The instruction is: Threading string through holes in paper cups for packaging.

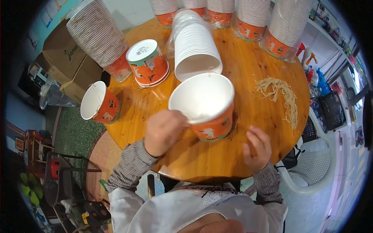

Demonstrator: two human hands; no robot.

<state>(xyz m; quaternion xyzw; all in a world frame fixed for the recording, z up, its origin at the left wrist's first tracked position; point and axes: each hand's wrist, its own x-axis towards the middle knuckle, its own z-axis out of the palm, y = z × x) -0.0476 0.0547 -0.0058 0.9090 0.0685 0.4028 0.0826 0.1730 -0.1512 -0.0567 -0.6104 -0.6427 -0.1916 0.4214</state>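
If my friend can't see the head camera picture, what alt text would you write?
A person's left hand is at the rim of an orange paper bucket on a round wooden table; the right hand is open nearby. Behind are stacked buckets; pale strings lie to the right.

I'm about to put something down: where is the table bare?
Right of the front cup, up to the string; also between that cup and the left cup, beyond the left hand. Crowded: the far edge, lined with wrapped stacks, and the back left, around the upturned cups.
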